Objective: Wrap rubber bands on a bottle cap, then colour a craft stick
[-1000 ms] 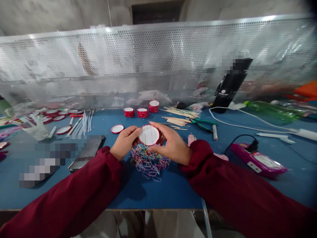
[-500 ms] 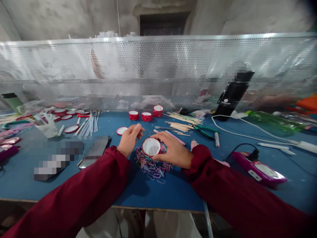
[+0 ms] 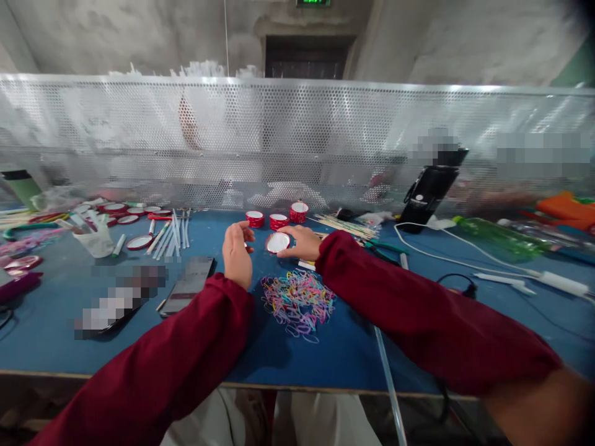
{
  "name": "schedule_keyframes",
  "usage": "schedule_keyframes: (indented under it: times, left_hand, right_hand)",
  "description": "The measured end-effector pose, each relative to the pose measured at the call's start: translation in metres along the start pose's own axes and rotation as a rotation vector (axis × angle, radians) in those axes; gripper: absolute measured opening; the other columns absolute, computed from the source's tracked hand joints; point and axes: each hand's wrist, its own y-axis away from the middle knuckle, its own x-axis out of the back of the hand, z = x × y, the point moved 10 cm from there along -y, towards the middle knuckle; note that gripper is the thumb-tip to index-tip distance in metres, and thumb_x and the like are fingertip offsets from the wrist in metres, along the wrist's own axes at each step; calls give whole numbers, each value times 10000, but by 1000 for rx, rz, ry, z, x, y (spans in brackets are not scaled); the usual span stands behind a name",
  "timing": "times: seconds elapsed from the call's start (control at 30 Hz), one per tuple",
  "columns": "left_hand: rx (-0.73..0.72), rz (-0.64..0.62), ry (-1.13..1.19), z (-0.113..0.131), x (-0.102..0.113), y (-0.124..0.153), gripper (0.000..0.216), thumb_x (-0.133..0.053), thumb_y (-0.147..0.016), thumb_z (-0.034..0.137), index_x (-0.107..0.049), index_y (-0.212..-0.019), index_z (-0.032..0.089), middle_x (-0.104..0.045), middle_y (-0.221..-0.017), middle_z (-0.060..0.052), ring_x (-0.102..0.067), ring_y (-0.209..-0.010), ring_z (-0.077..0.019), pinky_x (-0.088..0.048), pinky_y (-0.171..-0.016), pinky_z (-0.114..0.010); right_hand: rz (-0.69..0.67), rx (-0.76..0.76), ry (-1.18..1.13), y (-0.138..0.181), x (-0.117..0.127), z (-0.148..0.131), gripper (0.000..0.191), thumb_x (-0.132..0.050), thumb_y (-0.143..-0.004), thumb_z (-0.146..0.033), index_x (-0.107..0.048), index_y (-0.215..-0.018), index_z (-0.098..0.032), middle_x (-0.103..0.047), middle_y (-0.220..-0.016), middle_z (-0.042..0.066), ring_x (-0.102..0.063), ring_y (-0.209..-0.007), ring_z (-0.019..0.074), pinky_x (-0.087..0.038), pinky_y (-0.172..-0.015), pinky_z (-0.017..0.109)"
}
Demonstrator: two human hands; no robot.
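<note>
The red-rimmed round piece [image 3: 277, 243] sat between the thumb and fingers of your right hand [image 3: 304, 243], parted to its width and gripping its edge; couldn't tell if it touched the surface [image 3: 267, 368]. Your left hand [image 3: 238, 257] was near, fingers loosely bent, hold unclear. Rubber bands [image 3: 299, 303] lay nearer you; red containers [image 3: 279, 222] stood beyond.
</note>
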Motion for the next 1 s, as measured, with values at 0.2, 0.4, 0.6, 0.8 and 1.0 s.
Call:
schedule_keyframes:
  times: [0.2, 0.4, 0.6, 0.8, 1.0]
  left_hand:
    - [-7, -16, -34, -4, -2, 0, 429, -350, -1019, 534, -612, -1084, 201, -621, -944, -47, -602, -806, -141, -455, -588, -214]
    - [-19, -41, -60, -2, -5, 2, 439, -356, -1015, 546, -619, -1083, 201, -623, -933, -45, -601, -796, -141, -454, -584, -218]
    - [-17, -90, -97, -4, -9, 3, 451, -381, -994, 588, -616, -1061, 208, -627, -935, -45, -602, -801, -140, -444, -592, -215]
    - [-35, -266, -223, -12, -27, 8, 369, -454, -978, 497, -654, -960, 188, -644, -846, -35, -597, -770, -146, -433, -608, -224]
    - [-147, -489, -453, -16, -47, 15, 339, -497, -959, 451, -715, -918, 194, -723, -918, -75, -647, -898, -203, -500, -785, -300]
  right_hand:
    - [-92, -26, 64, -22, -31, -3, 795, -807, -725, -588, -579, -1421, -279, -602, -1449, 130, -539, -1342, 371, -403, -1100, 455]
    - [-44, -27, 80, -15, -8, 12, 945, -779, -724, -648, -459, -1522, -256, -514, -1541, 151, -520, -1367, 396, -410, -1107, 496]
    - [130, 27, 70, 48, 74, 29, 532, -662, -889, -509, -646, -1352, -250, -655, -1396, 96, -592, -1280, 324, -413, -1108, 483]
    - [363, 63, 67, 139, 120, 36, 262, -613, -928, -416, -794, -1048, -269, -792, -1046, 59, -690, -993, 289, -489, -939, 487]
    - [430, 3, 72, 177, 119, 45, 219, -628, -904, -386, -808, -977, -284, -810, -981, 43, -705, -933, 295, -477, -918, 501]
